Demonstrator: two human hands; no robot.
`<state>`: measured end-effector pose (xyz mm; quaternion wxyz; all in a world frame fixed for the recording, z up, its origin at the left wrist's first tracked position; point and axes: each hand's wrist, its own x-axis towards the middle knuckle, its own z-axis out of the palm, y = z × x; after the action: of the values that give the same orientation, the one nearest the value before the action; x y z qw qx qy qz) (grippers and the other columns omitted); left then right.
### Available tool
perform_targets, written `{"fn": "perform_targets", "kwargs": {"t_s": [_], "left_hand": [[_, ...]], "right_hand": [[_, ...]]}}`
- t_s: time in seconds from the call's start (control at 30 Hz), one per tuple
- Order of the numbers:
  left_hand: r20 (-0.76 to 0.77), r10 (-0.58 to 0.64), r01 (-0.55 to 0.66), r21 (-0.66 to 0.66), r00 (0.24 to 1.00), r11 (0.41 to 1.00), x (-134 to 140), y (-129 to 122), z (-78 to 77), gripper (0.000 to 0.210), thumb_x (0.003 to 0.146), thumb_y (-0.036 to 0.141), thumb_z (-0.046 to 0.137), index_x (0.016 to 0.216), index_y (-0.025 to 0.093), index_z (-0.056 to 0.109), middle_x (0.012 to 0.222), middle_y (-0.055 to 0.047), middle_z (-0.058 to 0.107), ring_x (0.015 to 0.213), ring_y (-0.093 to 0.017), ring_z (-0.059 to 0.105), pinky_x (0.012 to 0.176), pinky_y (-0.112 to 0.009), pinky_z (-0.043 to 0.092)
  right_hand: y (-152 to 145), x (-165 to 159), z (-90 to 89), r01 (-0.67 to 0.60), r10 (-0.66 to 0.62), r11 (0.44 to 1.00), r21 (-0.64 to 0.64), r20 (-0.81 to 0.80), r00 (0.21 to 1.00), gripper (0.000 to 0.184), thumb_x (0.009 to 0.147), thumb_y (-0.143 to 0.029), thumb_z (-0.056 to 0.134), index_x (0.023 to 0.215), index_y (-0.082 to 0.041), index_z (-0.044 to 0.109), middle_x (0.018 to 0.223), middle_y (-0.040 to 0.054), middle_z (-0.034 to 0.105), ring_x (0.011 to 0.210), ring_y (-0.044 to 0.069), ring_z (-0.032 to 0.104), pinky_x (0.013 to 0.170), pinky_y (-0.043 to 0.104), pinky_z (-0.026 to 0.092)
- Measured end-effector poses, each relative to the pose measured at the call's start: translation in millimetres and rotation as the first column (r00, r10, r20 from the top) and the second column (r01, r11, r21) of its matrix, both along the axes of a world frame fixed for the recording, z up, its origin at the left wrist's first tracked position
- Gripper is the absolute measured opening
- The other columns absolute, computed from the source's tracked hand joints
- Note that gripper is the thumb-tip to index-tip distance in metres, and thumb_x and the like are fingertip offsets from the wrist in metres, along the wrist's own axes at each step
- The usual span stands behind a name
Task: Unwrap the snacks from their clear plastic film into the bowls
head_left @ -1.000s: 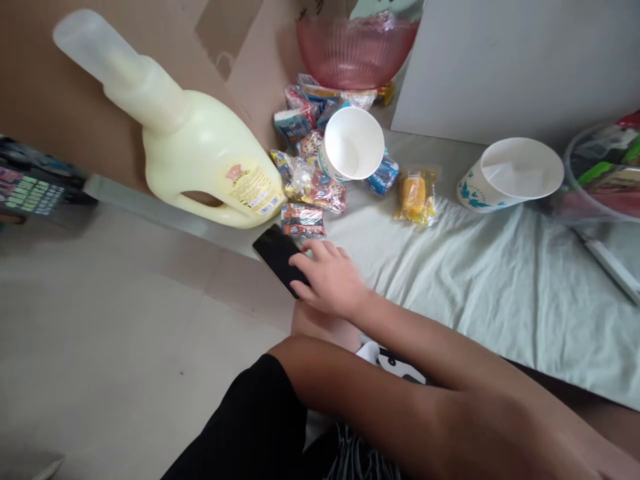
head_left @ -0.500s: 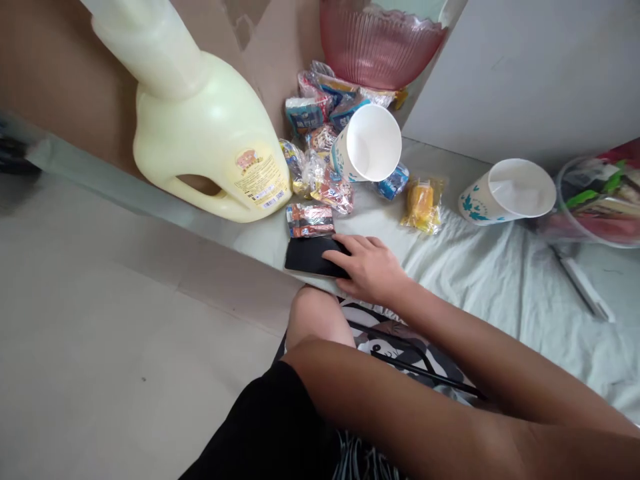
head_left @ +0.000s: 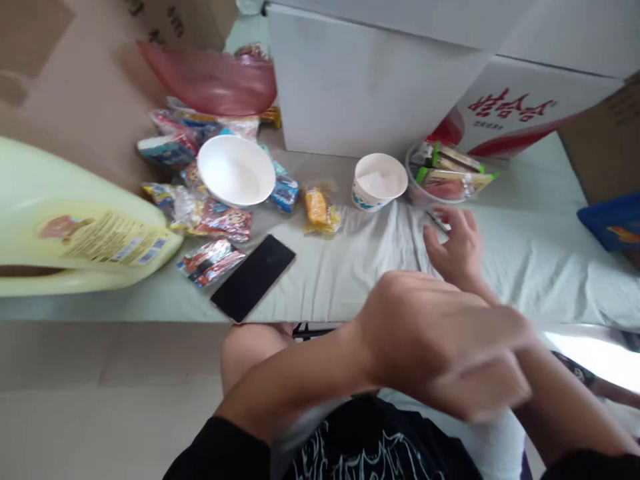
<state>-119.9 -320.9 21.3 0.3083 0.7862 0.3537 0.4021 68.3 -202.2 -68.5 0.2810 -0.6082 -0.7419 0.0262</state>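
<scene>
Likely step: reach with right hand (head_left: 460, 248) to slim dark-and-pale stick-shaped object (head_left: 440, 223), perhaps plastic | cannot tell grip, there or in blurred left hand (head_left: 440, 333) | likely calls for thumb-and-finger pinch

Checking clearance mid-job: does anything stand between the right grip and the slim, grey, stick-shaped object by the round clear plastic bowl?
Nothing visible: the slim, grey, stick-shaped object shows right at the right grip. Contact is unclear. The blurred left grip overlaps the right forearm instead.
</scene>
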Motion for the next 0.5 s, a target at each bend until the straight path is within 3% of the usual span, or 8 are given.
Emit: {"fn": "perform_targets", "kwargs": {"t_s": [0.07,0.17,0.3,0.4,0.5], "left_hand": [[0.062,0.067,-0.071,0.065,0.996,0.995,5,14,-4.5,0.024,0.084,0.02,0.042,0.071,0.024,0.061,0.057,0.002,0.061,0.052,-0.012,0.05,0.06,-0.028,0.047],[0.051,0.159,-0.163,0.065,0.986,0.985,10,31,-21.5,0.019,0.088,0.018,0.047,0.077,0.022,0.062,0.061,0.002,0.062,0.055,-0.011,0.054,0.06,-0.026,0.046],[-0.077,0.221,-0.233,-0.218,0.972,0.948,20,61,-56.6,0.014,0.09,0.023,0.051,0.083,0.021,0.063,0.078,-0.001,0.07,0.076,-0.015,0.066,0.075,-0.028,0.053],[-0.022,0.267,-0.242,-0.496,0.964,0.834,42,94,-76.6,0.017,0.085,0.03,0.057,0.095,0.02,0.065,0.105,-0.008,0.073,0.103,-0.021,0.07,0.091,-0.034,0.057],[0.058,0.376,-0.224,-0.715,0.925,0.662,77,131,-79.1,0.037,0.081,0.031,0.06,0.117,0.019,0.06,0.136,-0.015,0.066,0.129,-0.028,0.063,0.109,-0.043,0.051]], "right_hand": [[20,25,0.7,0.102,-0.1,0.995,-0.018,0.081,0.992,0.052,0.085,-0.035,0.058,0.133,-0.016,0.066,0.122,0.0199,0.061,0.122,0.036,0.058,0.106,0.055,0.047],[41,35,1.4,0.118,-0.102,0.984,-0.136,0.124,0.987,0.05,0.089,-0.037,0.058,0.134,-0.018,0.067,0.138,0.0222,0.053,0.133,0.039,0.051,0.107,0.055,0.045],[63,34,4.9,0.212,-0.193,0.945,-0.249,0.102,0.976,0.039,0.092,-0.042,0.059,0.124,-0.022,0.069,0.154,0.021,0.044,0.13,0.042,0.054,0.097,0.054,0.049],[78,45,4.8,0.211,-0.198,0.926,-0.313,0.073,0.977,0.034,0.094,-0.046,0.058,0.117,-0.023,0.069,0.147,0.0195,0.052,0.112,0.038,0.063,0.087,0.048,0.051],[88,64,2.4,0.152,-0.153,0.948,-0.281,0.018,0.988,0.028,0.096,-0.043,0.056,0.108,-0.022,0.07,0.123,0.0158,0.066,0.101,0.032,0.065,0.08,0.04,0.048]]}}
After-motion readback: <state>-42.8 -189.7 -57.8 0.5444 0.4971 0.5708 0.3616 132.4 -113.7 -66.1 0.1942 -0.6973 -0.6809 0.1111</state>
